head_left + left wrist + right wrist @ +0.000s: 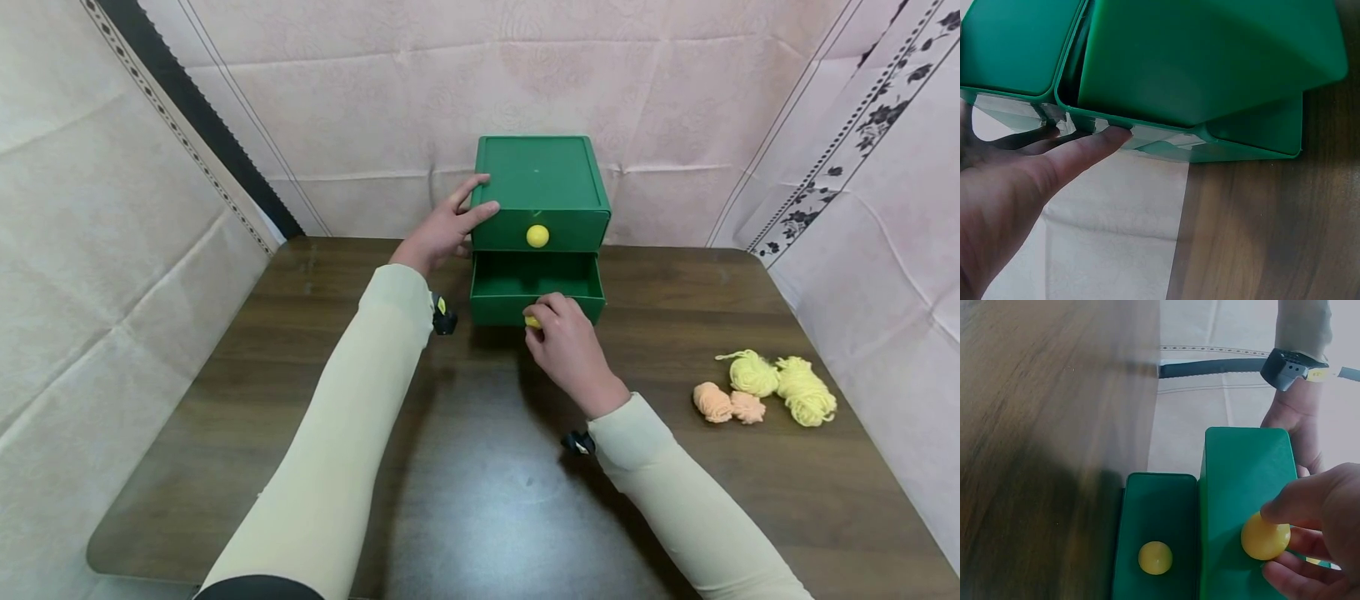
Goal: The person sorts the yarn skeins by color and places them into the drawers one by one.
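A green cabinet (536, 171) with three drawers stands at the back of the table. Its middle drawer (493, 311) is pulled out, and the green inside shows. My right hand (566, 350) pinches that drawer's yellow knob (1265, 537) between thumb and fingers. My left hand (444, 227) rests against the cabinet's left side with fingers spread, the fingertips near the top edge. The top drawer, with its own yellow knob (537, 236), is pushed in. In the right wrist view the bottom drawer (1160, 515) is also in; the head view hides it behind the middle one.
On the right of the brown wooden table (315, 433) lie yellow yarn balls (753, 373) and small peach yarn balls (712, 402), close together. Pale patterned cloth (420, 100) hangs behind the cabinet and at both sides.
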Tool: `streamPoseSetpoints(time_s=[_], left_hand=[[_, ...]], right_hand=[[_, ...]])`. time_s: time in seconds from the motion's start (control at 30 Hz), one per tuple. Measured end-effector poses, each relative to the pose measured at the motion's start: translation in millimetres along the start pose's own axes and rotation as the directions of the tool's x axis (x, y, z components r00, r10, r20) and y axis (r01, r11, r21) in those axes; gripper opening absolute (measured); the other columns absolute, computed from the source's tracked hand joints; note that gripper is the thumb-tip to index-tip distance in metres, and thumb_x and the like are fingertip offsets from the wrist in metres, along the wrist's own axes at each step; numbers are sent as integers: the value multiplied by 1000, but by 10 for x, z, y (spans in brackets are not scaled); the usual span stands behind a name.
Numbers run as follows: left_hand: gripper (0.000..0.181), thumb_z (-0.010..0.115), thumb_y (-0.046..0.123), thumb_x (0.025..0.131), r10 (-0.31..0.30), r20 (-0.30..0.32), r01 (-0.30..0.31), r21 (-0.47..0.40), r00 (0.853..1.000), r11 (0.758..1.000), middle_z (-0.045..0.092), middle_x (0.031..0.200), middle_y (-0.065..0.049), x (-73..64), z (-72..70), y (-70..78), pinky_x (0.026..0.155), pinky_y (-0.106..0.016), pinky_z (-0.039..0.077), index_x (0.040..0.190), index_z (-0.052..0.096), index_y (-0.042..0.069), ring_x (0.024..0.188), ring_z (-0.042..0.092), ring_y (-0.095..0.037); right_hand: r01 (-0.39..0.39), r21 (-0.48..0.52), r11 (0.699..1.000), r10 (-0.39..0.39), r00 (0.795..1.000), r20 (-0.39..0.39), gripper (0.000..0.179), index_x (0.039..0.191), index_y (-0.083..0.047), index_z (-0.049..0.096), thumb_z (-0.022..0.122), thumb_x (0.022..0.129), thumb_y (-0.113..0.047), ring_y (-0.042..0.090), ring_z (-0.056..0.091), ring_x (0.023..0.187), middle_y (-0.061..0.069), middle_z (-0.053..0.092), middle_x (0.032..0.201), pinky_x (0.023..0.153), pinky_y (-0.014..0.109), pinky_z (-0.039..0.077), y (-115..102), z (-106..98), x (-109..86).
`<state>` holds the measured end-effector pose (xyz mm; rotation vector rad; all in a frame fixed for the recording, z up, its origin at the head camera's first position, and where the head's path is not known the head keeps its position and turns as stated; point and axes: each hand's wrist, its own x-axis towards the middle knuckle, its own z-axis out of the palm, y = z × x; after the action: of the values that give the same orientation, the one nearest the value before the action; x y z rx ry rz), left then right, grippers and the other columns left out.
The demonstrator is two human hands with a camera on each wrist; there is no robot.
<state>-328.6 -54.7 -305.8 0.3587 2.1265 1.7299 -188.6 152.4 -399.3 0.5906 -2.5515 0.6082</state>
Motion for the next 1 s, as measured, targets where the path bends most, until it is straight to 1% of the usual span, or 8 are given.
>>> streamPoseSetpoints(time_s=[0.13,0.33,0.57,0.77,1.0], left_hand=[[67,62,47,92,-1,0,1,1,1000,1000,23,160,-5,0,-1,1,102,-59,41,147,24,51,133,44,-37],[67,62,48,92,-3,-3,3,2,1000,1000,23,160,-5,3,-7,4,102,-59,41,147,24,51,133,43,-37],[67,61,47,92,-3,-3,3,-4,1000,1000,24,159,-5,-1,-8,6,102,-59,41,147,24,51,132,44,-37],[68,61,47,92,-2,-4,2,7,1000,1000,24,160,-5,-5,-3,10,102,-59,42,148,24,50,132,45,-36],[68,62,45,92,-2,2,2,-7,1000,1000,24,159,-5,0,-1,9,102,-59,42,148,24,50,132,45,-36]], right_hand=[[-7,6,1000,7,1000,-3,20,104,-5,71,73,86,-15,26,57,98,10,62,107,88,39,54,7,-29,-12],[14,16,1000,-14,999,-42,21,103,-5,71,75,85,-16,26,58,96,10,63,105,85,40,54,24,-91,-29],[14,44,999,-11,997,-72,25,104,-4,71,76,84,-18,25,59,93,10,63,103,83,40,54,66,-152,-71],[31,66,997,-23,992,-123,23,101,-3,71,76,83,-15,25,59,91,10,64,99,80,39,55,115,-237,-130],[44,57,997,-33,985,-170,20,98,-3,71,77,81,-12,25,60,88,10,65,97,75,40,56,188,-351,-196]])
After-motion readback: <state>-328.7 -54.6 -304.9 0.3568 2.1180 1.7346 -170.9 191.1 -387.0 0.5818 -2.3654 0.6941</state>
